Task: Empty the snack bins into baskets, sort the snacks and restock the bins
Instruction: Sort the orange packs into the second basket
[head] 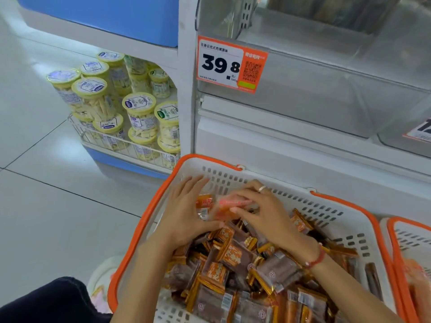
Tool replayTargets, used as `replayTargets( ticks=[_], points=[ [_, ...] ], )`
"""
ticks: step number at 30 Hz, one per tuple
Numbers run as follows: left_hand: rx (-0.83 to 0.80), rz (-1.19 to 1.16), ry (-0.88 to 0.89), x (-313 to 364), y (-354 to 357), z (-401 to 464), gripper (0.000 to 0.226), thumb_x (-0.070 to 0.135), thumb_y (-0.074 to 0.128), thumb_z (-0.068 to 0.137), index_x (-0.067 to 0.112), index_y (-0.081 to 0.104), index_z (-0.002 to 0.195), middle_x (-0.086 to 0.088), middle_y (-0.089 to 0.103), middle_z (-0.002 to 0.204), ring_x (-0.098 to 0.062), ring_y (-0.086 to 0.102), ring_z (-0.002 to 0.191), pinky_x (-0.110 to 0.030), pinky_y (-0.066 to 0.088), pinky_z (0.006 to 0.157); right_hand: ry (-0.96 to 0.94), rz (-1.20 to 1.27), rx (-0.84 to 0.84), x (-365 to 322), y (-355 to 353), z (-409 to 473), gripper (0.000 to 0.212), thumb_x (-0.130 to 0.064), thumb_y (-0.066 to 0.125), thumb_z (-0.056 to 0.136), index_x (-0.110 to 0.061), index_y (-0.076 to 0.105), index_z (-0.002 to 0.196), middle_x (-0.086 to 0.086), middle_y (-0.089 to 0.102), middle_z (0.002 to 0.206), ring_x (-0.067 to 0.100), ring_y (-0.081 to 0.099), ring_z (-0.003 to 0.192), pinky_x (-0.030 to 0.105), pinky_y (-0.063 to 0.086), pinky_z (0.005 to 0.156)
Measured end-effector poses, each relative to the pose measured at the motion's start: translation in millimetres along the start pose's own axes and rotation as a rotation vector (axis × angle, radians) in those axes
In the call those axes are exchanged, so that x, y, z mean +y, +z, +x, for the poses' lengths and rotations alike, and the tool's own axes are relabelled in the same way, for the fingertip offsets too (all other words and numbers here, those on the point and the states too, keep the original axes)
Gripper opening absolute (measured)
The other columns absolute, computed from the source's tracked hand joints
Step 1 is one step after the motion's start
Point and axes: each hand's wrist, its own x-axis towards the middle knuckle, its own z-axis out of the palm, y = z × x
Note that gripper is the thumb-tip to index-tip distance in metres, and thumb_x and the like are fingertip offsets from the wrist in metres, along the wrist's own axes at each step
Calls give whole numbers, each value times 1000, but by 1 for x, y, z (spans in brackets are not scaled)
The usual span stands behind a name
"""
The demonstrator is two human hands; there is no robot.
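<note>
Against the white shelving unit [291,145], whose clear bins [326,94] are sitting above a ledge, a white basket with an orange rim [137,231] is standing on the pale tiled floor [46,206]. It is holding a heap of small wrapped snacks [235,271], brown packets with orange and gold ends, which are filling its near and middle part while the far slotted wall is showing bare. A second basket of the same kind [403,236] is standing just beside it on the right, cut by the frame edge. To the left of the shelving, a wire-fronted shelf is carrying stacked clear jars with yellow lids [140,113]. An orange price tag reading 39.8 [231,64] is hanging on the front of the bin above the basket.

The person's left hand [186,213] is reaching into the far left part of the basket, fingers mostly straight and spread, its thumb side lying against an orange packet [204,206]. The right hand [263,213], wearing a ring and a red wrist cord, is curling its fingers round a blurred orange-red packet [229,206] just above the heap; the exact grip cannot be told because of blur. Both packets are sitting between the two hands.
</note>
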Motion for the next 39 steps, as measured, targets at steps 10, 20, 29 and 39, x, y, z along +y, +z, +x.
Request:
replayTargets(
  ticks=[10,20,29,39],
  points=[
    [591,-239,-308,8,-18,-13,11,44,66,87,39,58,92,17,62,81,-11,58,79,-29,38,64,212,-58,-246,9,64,46,39,-25,35,104,-22,37,144,3,48,138,23,47,128,35,42,104],
    [686,-688,-423,1,-16,-7,18,32,53,93,34,43,108,22,54,94,-10,55,95,-43,44,91,207,-398,-146,10,108,53,31,-39,66,87,-17,61,109,4,56,118,22,46,117,32,41,91],
    [619,-1037,-469,49,-3,-2,23,17,47,97,24,55,118,11,60,97,-2,60,86,-32,52,83,483,483,80,6,-23,-78,32,-42,77,77,-36,64,106,-14,66,112,1,61,104,21,49,92],
    [-414,-1018,-352,150,74,-15,30,28,48,98,17,59,124,2,74,99,-17,68,93,-39,51,87,579,959,329,-10,-104,-143,59,-33,79,73,-21,55,125,2,63,124,21,60,116,36,53,88]
  ],
)
